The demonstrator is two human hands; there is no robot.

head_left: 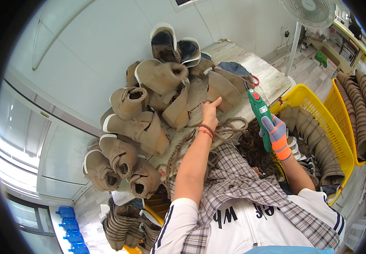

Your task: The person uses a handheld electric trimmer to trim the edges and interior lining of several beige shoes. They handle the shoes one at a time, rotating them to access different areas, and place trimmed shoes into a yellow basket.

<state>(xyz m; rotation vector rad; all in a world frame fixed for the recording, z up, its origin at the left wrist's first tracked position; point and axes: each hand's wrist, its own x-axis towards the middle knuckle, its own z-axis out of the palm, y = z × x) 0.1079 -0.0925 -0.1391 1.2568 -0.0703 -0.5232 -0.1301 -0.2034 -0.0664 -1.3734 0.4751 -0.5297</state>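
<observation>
My bare left hand [210,113], with bracelets at the wrist, grips the lower edge of a brown shoe upper [224,91] on the worktable. Its thumb lies against the upper; the other fingers are partly hidden. In an orange and purple glove, my right hand [279,137] is closed around a green handheld electric tool [260,108] with a red button. The tool's thin tip points at the right side of the upper; whether it touches, I cannot tell. Behind that lies another upper with dark blue fleece lining [236,69], beside a red scissors handle [255,81].
Several brown uppers [138,127] are piled on the left of the worktable [271,74]. Brown cord [233,127] lies coiled near my lap. Yellow baskets [345,156] of stacked brown pieces stand at right. A white fan [307,10] stands behind; blue water jugs [71,228] are at lower left.
</observation>
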